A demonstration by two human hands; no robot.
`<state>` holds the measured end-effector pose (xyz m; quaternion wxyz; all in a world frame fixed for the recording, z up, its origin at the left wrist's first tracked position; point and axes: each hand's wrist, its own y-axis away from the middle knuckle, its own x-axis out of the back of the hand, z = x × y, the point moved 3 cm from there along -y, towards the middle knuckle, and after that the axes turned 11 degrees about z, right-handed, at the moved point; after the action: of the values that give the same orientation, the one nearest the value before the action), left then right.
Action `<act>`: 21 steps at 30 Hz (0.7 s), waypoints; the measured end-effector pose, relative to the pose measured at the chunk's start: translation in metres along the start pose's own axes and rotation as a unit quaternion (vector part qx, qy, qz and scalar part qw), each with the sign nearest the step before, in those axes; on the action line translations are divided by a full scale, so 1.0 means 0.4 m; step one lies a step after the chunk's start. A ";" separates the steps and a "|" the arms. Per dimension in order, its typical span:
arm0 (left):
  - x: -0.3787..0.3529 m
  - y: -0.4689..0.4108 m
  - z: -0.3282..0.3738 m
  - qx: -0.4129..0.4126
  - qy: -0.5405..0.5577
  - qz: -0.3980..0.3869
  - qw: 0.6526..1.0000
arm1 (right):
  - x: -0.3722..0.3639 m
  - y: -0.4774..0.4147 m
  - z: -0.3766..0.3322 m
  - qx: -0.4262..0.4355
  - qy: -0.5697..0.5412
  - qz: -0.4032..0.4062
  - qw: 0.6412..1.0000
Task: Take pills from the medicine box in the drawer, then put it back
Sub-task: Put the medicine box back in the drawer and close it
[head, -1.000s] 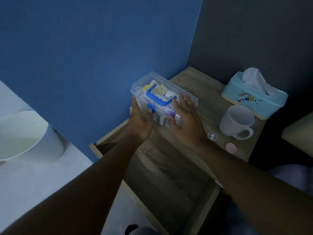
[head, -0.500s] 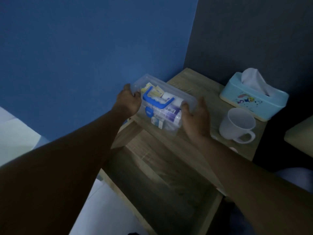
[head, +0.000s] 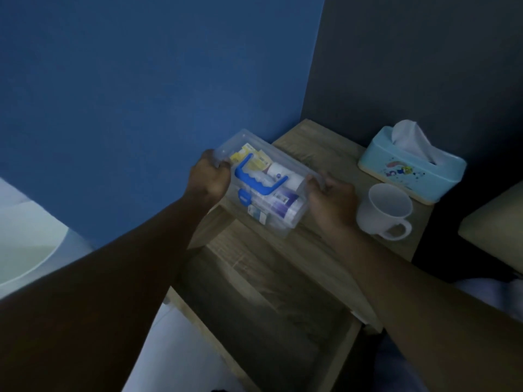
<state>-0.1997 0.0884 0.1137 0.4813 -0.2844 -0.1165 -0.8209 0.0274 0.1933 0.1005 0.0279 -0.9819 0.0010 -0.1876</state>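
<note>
The medicine box [head: 271,202] is clear plastic with a blue handle and blue latch, and packets and a white bottle show through it. It sits at the front left corner of the wooden nightstand top [head: 317,142], partly over the open drawer [head: 271,301]. My left hand [head: 209,179] grips the box's left end. My right hand [head: 331,202] grips its right end. The lid is closed. The drawer below looks dark and its contents cannot be made out.
A white mug [head: 385,210] stands just right of my right hand. A light blue tissue box [head: 410,168] sits behind it. The blue wall [head: 141,80] is at the left, a dark wall behind, and a pale cushion edge [head: 492,233] at the far right.
My hands have moved from the front of the box to its two ends and closed on them. The box has shifted slightly toward the drawer.
</note>
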 end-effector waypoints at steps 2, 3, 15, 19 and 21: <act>0.023 0.021 0.017 -0.005 0.006 0.002 1.000 | 0.022 0.023 -0.008 -0.003 -0.007 -0.001 1.000; 0.037 0.033 0.025 -0.006 0.006 0.004 1.000 | 0.034 0.036 -0.015 -0.006 -0.010 -0.001 1.000; 0.174 0.303 -0.019 0.053 -0.032 0.001 0.998 | 0.206 0.310 -0.010 -0.102 -0.063 -0.020 0.993; 0.185 0.383 -0.077 0.085 -0.028 0.005 0.996 | 0.234 0.395 0.040 -0.123 -0.059 -0.046 0.990; 0.184 0.418 -0.113 0.104 -0.027 0.012 0.994 | 0.238 0.427 0.073 -0.131 -0.047 -0.063 0.988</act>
<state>-0.1002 -0.0709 0.1060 0.5150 -0.2559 -0.2107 -0.7905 0.1282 0.0230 0.0989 -0.1131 -0.9828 -0.0375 -0.1409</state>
